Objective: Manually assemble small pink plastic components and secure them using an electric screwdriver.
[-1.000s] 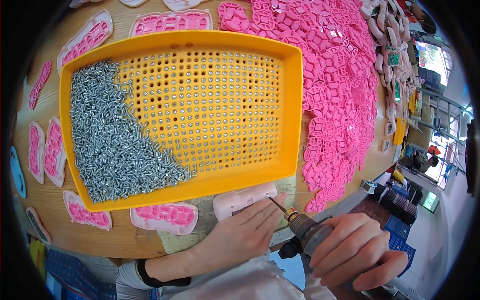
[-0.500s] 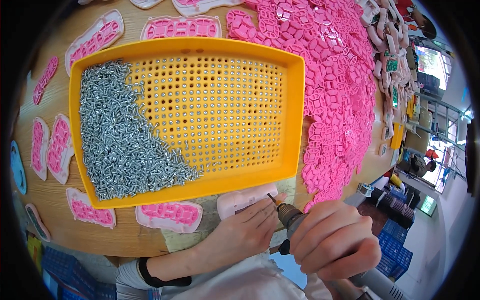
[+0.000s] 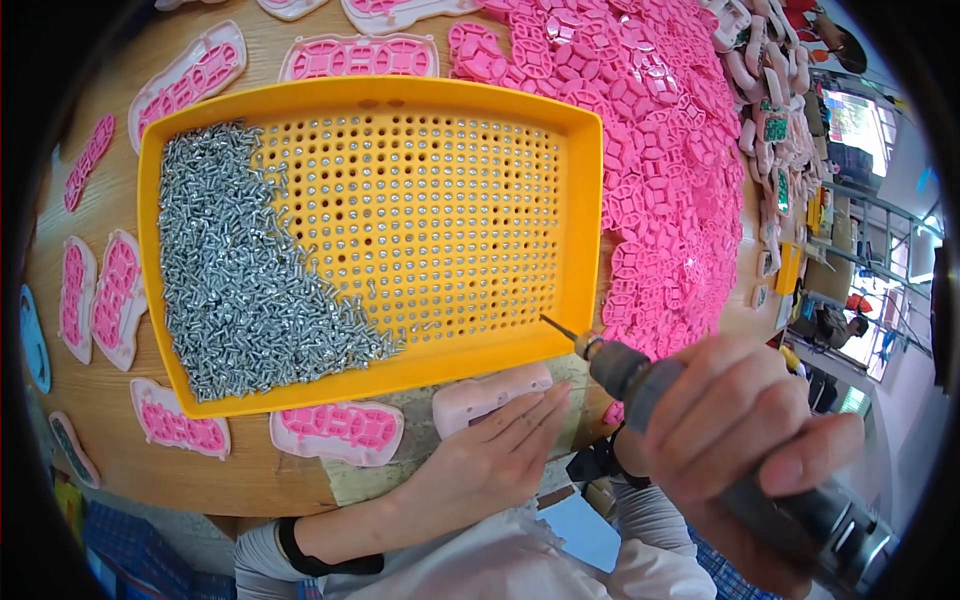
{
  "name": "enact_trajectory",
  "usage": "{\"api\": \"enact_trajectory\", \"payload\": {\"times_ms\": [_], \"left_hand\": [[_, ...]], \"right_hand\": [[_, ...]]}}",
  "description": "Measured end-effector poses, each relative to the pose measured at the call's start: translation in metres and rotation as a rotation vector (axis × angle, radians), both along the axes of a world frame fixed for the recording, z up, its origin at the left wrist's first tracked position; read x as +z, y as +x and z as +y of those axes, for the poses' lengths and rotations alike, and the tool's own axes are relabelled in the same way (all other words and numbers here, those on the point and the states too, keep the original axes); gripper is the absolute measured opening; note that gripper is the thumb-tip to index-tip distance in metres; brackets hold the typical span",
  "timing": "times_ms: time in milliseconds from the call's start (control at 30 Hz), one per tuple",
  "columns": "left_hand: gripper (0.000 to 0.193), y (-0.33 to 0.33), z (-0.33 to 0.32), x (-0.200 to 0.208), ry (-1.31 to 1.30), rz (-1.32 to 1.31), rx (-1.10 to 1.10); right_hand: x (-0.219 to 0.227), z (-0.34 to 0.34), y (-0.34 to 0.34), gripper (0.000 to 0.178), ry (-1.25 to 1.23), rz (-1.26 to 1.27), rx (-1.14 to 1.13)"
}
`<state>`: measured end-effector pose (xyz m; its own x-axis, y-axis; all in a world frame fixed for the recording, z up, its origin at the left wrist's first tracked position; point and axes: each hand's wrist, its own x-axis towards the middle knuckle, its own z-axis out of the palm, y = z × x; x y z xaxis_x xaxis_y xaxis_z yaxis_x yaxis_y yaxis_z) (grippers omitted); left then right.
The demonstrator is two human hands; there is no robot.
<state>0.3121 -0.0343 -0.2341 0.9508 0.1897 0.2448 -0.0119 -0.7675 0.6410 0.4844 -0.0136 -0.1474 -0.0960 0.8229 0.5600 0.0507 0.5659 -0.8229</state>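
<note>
My right hand (image 3: 745, 430) is wrapped round a dark electric screwdriver (image 3: 640, 380). Its thin bit points left and reaches over the lower right corner of the perforated plate in a yellow tray (image 3: 603, 200). Screws stand head up in many of the plate's holes, and a heap of loose silver screws (image 3: 240, 290) fills the tray's left side. My left hand (image 3: 500, 450), fingers together, holds a pale pink plastic shell (image 3: 490, 393) on the table just below the tray. The hand hides the shell's lower part.
A large pile of bright pink plastic parts (image 3: 660, 200) lies right of the tray. Several pale shells with pink inserts, such as this one (image 3: 337, 432), surround the tray. At far right are more pale shells (image 3: 770, 110), some with green boards.
The screwdriver in my right hand has moved up and right, from the pale shell to over the tray's perforated plate. My left hand has stayed on the shell.
</note>
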Motion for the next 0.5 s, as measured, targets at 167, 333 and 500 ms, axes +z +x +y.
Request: {"api": "enact_trajectory", "payload": {"times_ms": [167, 333, 500], "left_hand": [[0.039, 0.0, -0.006, -0.005, -0.013, -0.021, 0.049], [0.038, -0.001, -0.005, -0.004, -0.023, -0.024, 0.052], [0.037, 0.001, -0.006, -0.003, -0.03, -0.043, 0.058]], "right_hand": [[-0.017, 0.007, 0.006, 0.063, 0.044, -0.045, -0.069], [-0.007, 0.001, 0.023, 0.034, -0.154, -0.044, 0.123], [-0.002, -0.004, 0.002, 0.024, -0.208, -0.067, -0.001]]}}
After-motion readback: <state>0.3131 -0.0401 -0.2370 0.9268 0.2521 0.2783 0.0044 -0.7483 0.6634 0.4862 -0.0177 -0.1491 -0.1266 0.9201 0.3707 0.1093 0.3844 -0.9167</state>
